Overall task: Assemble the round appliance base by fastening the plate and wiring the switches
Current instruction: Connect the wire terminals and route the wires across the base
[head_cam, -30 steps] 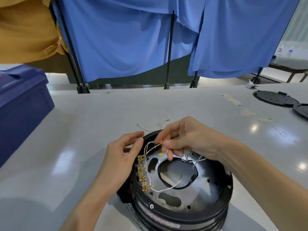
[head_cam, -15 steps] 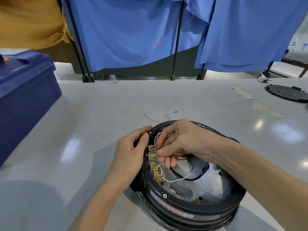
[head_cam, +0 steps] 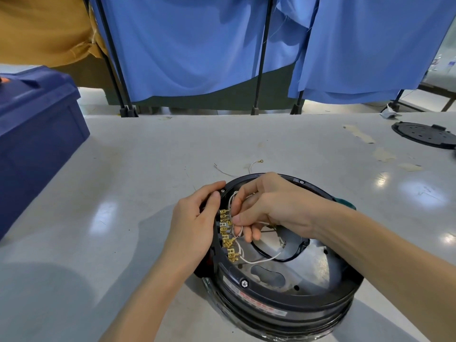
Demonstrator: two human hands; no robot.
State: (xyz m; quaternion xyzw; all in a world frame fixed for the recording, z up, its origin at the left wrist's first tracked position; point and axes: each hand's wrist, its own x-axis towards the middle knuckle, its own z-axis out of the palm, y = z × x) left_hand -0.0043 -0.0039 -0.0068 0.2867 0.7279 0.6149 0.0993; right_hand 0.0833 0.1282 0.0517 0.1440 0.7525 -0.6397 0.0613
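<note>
A round black appliance base (head_cam: pixel 291 299) lies on the grey table, open side up, with a metal plate (head_cam: pixel 311 270) inside. A row of brass switch terminals (head_cam: pixel 225 233) runs along its left inner wall. My left hand (head_cam: pixel 195 223) grips the base's left rim from outside, thumb on the rim. My right hand (head_cam: pixel 269 206) reaches in from the right and pinches a white wire (head_cam: pixel 256 260) end against the upper terminals. The wire loops down across the plate to the lower terminals.
A loose white wire with a ring lug (head_cam: pixel 256 164) lies on the table just behind the base. A dark blue bin (head_cam: pixel 34 134) stands at the left. A black round cover (head_cam: pixel 424 135) lies at the far right. Blue curtains on stands hang behind the table.
My right hand has moved left and down, carrying the wire end from above the plate to the terminal row. My left hand stays on the rim. The view has shifted slightly.
</note>
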